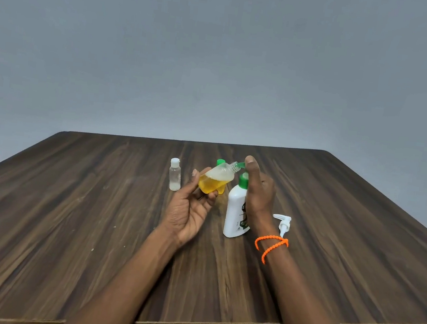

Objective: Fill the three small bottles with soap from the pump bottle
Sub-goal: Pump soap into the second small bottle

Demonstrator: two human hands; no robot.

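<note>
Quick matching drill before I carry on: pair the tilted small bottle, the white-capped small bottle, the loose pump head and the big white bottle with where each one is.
Things:
1. tilted small bottle
2. white-capped small bottle
3. pump head
4. big white bottle

Places:
A. lying on the table right of the big bottle
B. standing between the two hands
C. held in the left hand
D. standing at the far left of the group

Pairs: 1-C, 2-D, 3-A, 4-B

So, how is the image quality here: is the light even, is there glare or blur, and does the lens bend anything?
Head view: soft, even light with faint shadows on the table; no strong glare, only a dull sheen on the pump bottle; the wide lens bows the table's edges; the held small bottle and right hand look slightly soft, and the label print is unreadable.
</note>
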